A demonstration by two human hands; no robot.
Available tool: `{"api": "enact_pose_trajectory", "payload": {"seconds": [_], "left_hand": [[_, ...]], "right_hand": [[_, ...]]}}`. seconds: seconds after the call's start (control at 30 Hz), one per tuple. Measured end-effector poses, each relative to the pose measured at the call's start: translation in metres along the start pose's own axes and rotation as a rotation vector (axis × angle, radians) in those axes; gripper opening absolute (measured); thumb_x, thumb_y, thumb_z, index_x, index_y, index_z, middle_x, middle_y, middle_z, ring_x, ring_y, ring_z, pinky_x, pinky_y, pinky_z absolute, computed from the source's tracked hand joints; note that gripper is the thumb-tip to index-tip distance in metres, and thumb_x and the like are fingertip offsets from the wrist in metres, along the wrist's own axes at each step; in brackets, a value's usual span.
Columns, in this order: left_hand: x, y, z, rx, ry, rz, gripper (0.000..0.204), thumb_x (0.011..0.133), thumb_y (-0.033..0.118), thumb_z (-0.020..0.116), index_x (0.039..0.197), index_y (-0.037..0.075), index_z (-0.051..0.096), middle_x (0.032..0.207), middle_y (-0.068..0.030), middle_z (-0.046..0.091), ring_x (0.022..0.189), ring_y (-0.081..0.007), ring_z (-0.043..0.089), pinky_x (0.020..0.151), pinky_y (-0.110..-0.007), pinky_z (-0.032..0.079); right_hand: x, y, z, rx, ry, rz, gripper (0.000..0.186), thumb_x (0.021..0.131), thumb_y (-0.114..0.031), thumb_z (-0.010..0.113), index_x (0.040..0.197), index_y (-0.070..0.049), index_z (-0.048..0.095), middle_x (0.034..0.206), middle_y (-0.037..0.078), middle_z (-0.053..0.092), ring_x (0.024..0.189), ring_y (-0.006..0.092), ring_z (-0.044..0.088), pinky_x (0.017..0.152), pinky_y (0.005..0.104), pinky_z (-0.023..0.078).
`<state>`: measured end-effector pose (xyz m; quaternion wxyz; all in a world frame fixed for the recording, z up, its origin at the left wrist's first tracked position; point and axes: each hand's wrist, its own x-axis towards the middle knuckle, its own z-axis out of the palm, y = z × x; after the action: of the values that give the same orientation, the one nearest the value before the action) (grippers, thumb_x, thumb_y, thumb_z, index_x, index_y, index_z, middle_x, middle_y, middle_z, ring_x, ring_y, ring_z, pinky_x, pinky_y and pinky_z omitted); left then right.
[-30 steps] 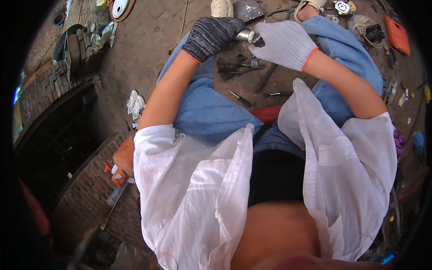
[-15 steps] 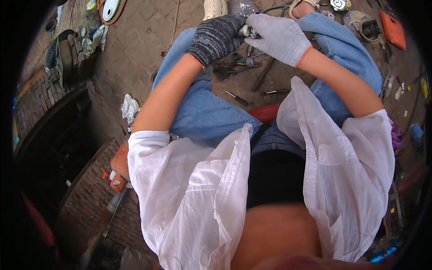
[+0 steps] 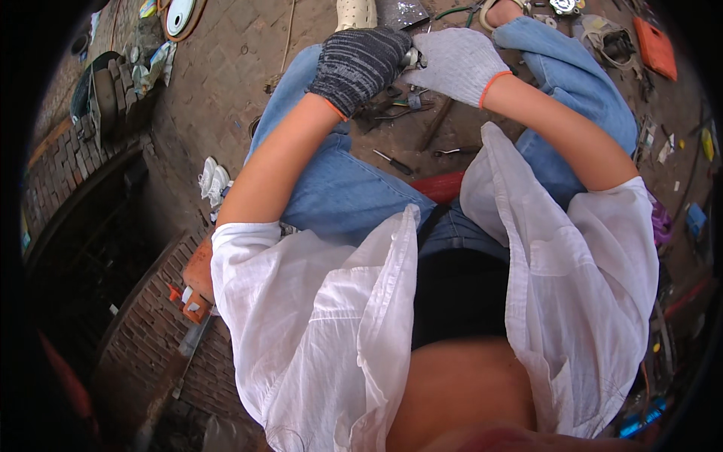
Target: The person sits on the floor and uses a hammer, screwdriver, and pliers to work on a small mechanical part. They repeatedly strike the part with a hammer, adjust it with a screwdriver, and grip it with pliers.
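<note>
So there's one small metal part [image 3: 410, 58] up near 12 o'clock, half hidden between two hands: the dark-gloved left hand [image 3: 360, 65] is curled around it, the pale-gloved right hand [image 3: 455, 66] pinches its 3 o'clock side. Probably stiff, dense, maybe slick; I'd grip both ends. From it: one screwdriver [image 3: 393, 161] at 6, one dark-handled tool [image 3: 457, 151] at 5, one orange case [image 3: 655, 47] at 3.

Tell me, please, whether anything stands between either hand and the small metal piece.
Nothing visible does, apart from the gloves: the left hand is closed around the metal piece, with the right hand at its exposed end.
</note>
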<state>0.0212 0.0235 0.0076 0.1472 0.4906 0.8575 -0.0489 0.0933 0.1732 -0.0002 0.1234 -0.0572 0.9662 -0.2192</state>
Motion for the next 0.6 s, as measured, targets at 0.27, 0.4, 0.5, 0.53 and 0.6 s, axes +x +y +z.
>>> {"api": "enact_pose_trajectory", "payload": {"seconds": [0.27,0.4,0.5,0.53,0.6], "left_hand": [[-0.006,-0.001,-0.005,-0.045,-0.006,0.006,0.032,0.073,0.036,0.066,0.099,0.018,0.063,0.085,-0.0078,0.066,0.077,-0.0260,0.064,0.066,-0.040,0.051],[-0.008,-0.001,-0.004,-0.062,-0.039,0.059,0.035,0.071,0.036,0.066,0.100,0.017,0.063,0.083,-0.0088,0.066,0.075,-0.0263,0.064,0.066,-0.040,0.051],[-0.010,-0.003,0.000,-0.126,-0.049,0.058,0.031,0.070,0.036,0.066,0.092,0.015,0.062,0.083,-0.0101,0.065,0.078,-0.0279,0.064,0.067,-0.040,0.050],[-0.012,-0.004,0.000,-0.142,-0.065,0.054,0.030,0.070,0.036,0.066,0.090,0.014,0.060,0.084,-0.0102,0.065,0.078,-0.0279,0.064,0.067,-0.040,0.050],[-0.021,-0.003,0.001,-0.261,-0.022,0.137,0.028,0.070,0.035,0.065,0.089,0.014,0.061,0.083,-0.0103,0.065,0.077,-0.0283,0.064,0.066,-0.040,0.049]], "right_hand": [[0.003,0.020,0.020,0.131,0.056,-0.231,0.036,0.075,-0.042,0.065,0.082,-0.007,0.061,0.073,0.014,0.063,0.068,0.0319,0.062,0.060,0.0404,0.049],[-0.005,0.017,0.016,0.123,0.107,-0.300,0.034,0.079,-0.041,0.061,0.076,-0.007,0.062,0.068,0.014,0.062,0.065,0.0295,0.063,0.060,0.0388,0.052],[-0.005,0.017,0.020,0.144,0.112,-0.309,0.033,0.078,-0.041,0.061,0.076,-0.008,0.063,0.069,0.013,0.063,0.066,0.0293,0.063,0.061,0.0386,0.051],[-0.006,0.017,0.018,0.144,0.088,-0.350,0.033,0.078,-0.041,0.061,0.076,-0.008,0.063,0.069,0.013,0.063,0.066,0.0292,0.063,0.061,0.0386,0.051],[-0.007,0.018,0.010,0.140,0.042,-0.430,0.033,0.078,-0.041,0.061,0.076,-0.008,0.063,0.070,0.013,0.063,0.066,0.0291,0.063,0.061,0.0384,0.051]]}}
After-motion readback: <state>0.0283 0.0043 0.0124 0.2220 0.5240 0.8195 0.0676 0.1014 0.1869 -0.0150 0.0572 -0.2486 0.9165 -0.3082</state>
